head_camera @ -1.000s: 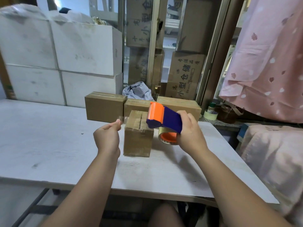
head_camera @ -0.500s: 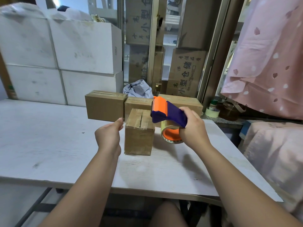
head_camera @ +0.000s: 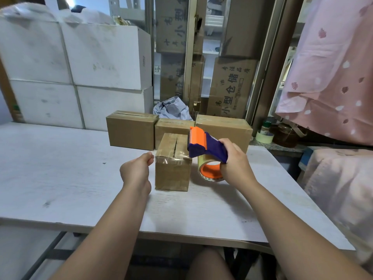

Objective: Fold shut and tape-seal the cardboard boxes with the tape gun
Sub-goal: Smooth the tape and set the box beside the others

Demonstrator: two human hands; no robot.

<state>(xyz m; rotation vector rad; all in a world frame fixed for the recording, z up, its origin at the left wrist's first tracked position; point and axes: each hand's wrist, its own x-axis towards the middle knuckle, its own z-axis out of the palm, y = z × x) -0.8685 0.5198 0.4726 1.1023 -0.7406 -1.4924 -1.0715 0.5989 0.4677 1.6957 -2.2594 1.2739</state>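
white table [head_camera: 60,178], stacked cartons [head_camera: 90,57] behind, right grip [head_camera: 235,164] holding tape gun [head_camera: 210,147] at small box [head_camera: 171,174], left grip [head_camera: 137,170] curled, contents unclear

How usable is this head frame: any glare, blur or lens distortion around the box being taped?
Head view: soft, even indoor light; a sheen on the clear tape at the small box's near top edge; faint shadows on the table beside that box and under the right hand; the tape gun is sharp; wide-angle bending tilts the window frame and curves the table edges.
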